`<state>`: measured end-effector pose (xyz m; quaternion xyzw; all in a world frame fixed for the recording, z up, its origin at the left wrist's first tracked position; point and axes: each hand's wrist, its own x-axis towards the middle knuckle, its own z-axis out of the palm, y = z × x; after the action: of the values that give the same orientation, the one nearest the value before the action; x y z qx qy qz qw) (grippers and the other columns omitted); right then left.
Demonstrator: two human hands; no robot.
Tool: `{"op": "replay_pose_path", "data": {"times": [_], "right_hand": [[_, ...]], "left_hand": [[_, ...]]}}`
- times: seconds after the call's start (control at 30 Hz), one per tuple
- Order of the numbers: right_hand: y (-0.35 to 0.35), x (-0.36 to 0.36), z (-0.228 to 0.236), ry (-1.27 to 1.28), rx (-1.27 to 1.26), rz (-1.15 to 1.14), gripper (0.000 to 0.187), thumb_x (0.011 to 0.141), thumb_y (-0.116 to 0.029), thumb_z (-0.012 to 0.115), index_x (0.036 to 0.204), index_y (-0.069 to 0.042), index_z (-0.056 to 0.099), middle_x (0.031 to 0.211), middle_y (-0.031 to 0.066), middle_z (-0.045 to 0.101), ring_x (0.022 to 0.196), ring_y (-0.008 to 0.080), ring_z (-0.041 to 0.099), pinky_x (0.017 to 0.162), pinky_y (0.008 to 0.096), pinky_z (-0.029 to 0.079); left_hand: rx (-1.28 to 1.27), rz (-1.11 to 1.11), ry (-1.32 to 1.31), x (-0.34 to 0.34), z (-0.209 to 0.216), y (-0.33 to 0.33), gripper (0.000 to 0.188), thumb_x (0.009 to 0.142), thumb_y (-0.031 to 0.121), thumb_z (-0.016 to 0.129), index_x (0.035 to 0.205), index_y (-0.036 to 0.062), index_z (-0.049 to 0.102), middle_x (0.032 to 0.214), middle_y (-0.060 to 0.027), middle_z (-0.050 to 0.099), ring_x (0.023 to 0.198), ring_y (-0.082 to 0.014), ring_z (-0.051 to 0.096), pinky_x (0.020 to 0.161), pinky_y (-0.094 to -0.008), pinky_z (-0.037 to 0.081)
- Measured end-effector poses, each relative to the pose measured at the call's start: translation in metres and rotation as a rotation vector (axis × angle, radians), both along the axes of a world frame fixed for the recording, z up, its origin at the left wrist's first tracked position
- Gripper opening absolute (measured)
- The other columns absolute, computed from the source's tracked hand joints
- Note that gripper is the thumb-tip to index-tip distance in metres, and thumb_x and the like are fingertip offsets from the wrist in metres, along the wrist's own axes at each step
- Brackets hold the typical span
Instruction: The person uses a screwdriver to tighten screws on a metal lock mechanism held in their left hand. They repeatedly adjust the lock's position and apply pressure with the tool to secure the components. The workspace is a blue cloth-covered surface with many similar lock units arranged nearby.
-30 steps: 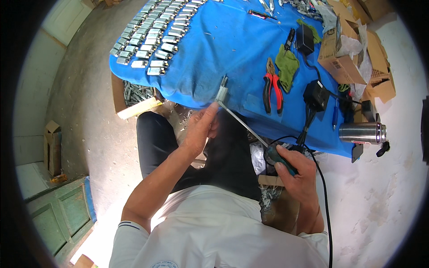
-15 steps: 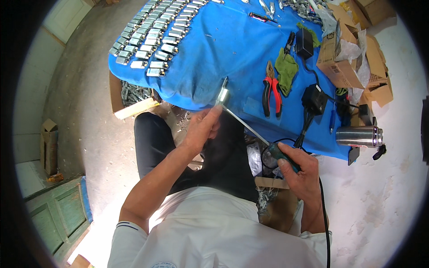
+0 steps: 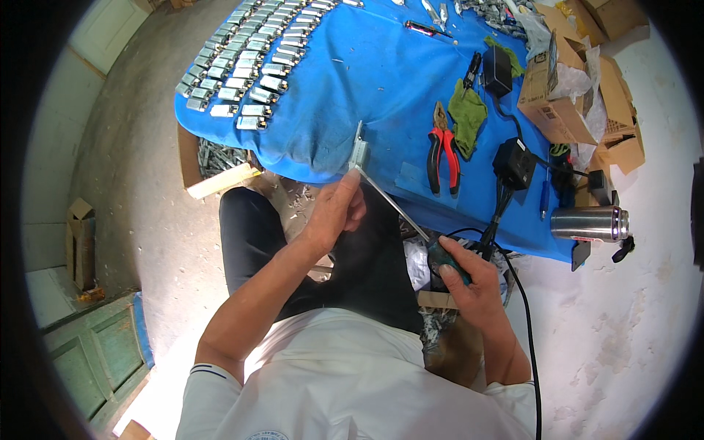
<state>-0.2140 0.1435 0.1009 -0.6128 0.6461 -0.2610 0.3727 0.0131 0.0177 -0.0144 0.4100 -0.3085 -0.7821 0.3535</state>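
The left hand [image 3: 336, 215] pinches a metal piece [image 3: 359, 152] over the near edge of the blue cloth [image 3: 367, 81] as the right hand [image 3: 471, 281], gripping a screwdriver [image 3: 396, 207], swings its handle inward, work on the piece apparently ongoing.

Rows of parts [image 3: 249, 67] on left of counter [image 3: 352, 81]. Workpiece [image 3: 358, 154] at near edge, hand tool [image 3: 390, 202] to its right. Farther right, pliers [image 3: 441, 135], then cloth [image 3: 468, 117]. Flask [image 3: 587, 224] at near right corner. Box [image 3: 189, 158] below left edge.
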Motion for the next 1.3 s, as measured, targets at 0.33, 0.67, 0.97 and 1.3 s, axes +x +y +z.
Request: {"op": "replay_pose_path", "data": {"times": [0.33,0.67,0.97,1.3], "right_hand": [[-0.002,0.000,-0.012,-0.064,0.047,-0.067,0.038,0.091,-0.013,0.065,0.127,-0.002,0.061,0.095,0.0131,0.070,0.079,0.0176,0.067,0.067,0.0299,0.051],[0.004,0.004,-0.040,-0.952,0.596,-0.390,0.051,0.098,-0.023,0.057,0.142,-0.001,0.044,0.090,0.0148,0.064,0.056,0.0120,0.055,0.044,0.0214,0.041],[-0.016,-0.008,-0.027,-0.857,0.614,-0.175,0.046,0.098,-0.019,0.056,0.142,-0.006,0.048,0.088,0.0072,0.064,0.056,0.0082,0.054,0.047,0.0198,0.040],[-0.038,-0.019,-0.016,-0.682,0.524,-0.132,0.041,0.097,-0.018,0.057,0.134,-0.003,0.056,0.081,0.0055,0.064,0.049,0.0057,0.048,0.042,0.0189,0.035]], "left_hand": [[0.002,0.046,-0.002,-0.007,0.003,-0.003,0.056,0.098,0.058,0.044,0.067,0.0141,0.028,0.056,-0.0041,0.036,0.048,-0.0141,0.034,0.047,-0.0276,0.030],[0.002,0.049,-0.028,-0.010,0.007,-0.001,0.055,0.098,0.058,0.042,0.067,0.0141,0.029,0.055,-0.0040,0.035,0.047,-0.0143,0.033,0.047,-0.0288,0.030],[0.010,0.051,-0.016,-0.006,0.002,-0.003,0.056,0.097,0.060,0.044,0.065,0.0155,0.029,0.055,-0.0024,0.033,0.048,-0.0139,0.032,0.048,-0.0283,0.030],[0.029,0.063,0.027,-0.005,0.003,-0.003,0.056,0.097,0.059,0.045,0.064,0.0159,0.029,0.054,-0.0020,0.031,0.049,-0.0135,0.029,0.049,-0.0288,0.029]]}}
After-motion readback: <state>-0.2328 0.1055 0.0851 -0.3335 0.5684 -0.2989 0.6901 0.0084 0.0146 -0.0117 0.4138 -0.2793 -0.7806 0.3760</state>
